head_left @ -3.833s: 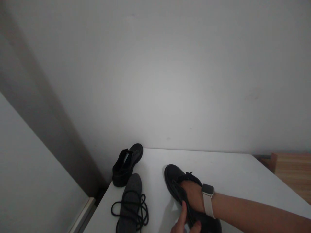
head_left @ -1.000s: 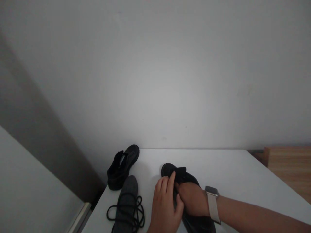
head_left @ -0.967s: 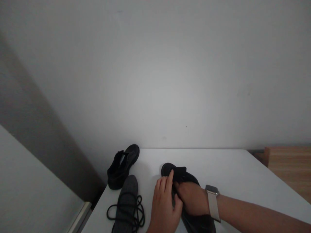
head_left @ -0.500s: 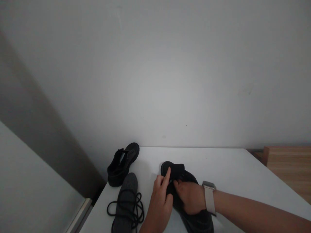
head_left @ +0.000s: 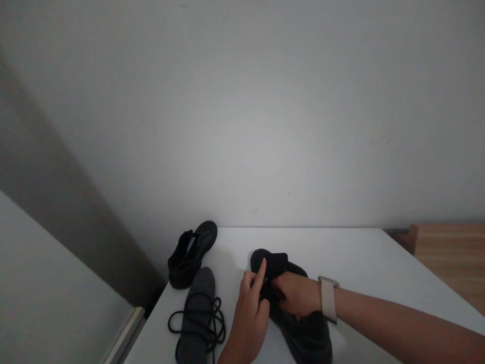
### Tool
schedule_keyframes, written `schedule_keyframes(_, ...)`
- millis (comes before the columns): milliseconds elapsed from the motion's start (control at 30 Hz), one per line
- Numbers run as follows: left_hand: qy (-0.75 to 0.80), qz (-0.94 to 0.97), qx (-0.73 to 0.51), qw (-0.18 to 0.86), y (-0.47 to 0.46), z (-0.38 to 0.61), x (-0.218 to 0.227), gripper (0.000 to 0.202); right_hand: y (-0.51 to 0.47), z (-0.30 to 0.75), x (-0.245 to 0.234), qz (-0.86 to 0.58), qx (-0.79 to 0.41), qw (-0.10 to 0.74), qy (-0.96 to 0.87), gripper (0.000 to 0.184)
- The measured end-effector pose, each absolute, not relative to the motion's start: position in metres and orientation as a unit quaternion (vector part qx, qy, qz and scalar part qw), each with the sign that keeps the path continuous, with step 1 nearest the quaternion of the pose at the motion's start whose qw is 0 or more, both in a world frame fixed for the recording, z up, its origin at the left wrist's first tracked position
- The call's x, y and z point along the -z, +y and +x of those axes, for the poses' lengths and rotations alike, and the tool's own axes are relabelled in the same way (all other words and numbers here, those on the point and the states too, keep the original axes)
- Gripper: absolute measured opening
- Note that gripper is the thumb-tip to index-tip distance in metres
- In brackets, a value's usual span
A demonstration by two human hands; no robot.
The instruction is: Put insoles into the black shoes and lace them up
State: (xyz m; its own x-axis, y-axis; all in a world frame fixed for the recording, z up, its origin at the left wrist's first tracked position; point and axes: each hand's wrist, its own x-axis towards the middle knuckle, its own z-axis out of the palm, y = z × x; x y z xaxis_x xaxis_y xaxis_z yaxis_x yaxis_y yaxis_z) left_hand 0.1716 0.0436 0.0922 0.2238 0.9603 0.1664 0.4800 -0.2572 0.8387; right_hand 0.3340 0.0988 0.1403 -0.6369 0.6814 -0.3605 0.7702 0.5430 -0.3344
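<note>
A black shoe (head_left: 308, 341) lies on the white table, its toe away from me and its tongue folded forward. At the shoe's left side is my left hand (head_left: 250, 318), its index finger stretched onto the tongue (head_left: 276, 264) and its other fingers curled against the shoe. My right hand (head_left: 299, 293) reaches into the shoe's opening from the right. Its fingertips are hidden inside, so what they touch does not show. Left of my hands lies a dark grey insole (head_left: 197, 303), with a loose black shoelace (head_left: 217, 323) across and beside it.
Another black shoe (head_left: 191, 258) stands at the table's far left corner, near the insole's tip. The white table (head_left: 348, 253) meets a grey wall (head_left: 265, 126) at the back. A wooden panel (head_left: 450, 258) stands at the right, and a white panel (head_left: 56, 283) at the left.
My right hand has shifted slightly up and its wrist has turned, with its fingers deeper in the shoe. My left hand stays nearly the same. The view has tilted a little.
</note>
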Motion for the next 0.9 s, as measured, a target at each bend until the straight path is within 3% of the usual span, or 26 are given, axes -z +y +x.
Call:
schedule_keyframes(367,0.517,0.703,-0.358,0.332,0.044,0.172,-0.093,0.078,0.071,0.333,-0.151,0.415,0.185,0.085,0.887,0.038)
schedule_keyframes(633,0.514,0.707,-0.369,0.316,0.044,0.168,-0.084,0.077,0.083,0.346,-0.186,0.227,0.255,0.206,0.917,0.019)
schedule_keyframes(733,0.514,0.709,-0.369,0.311,0.044,0.170,-0.084,0.078,0.088,0.343,-0.178,0.186,0.220,0.233,0.929,0.015)
schedule_keyframes(900,0.523,0.713,-0.359,0.299,0.043,0.173,-0.087,0.079,0.086,0.332,-0.142,0.225,0.169,0.261,0.924,0.025)
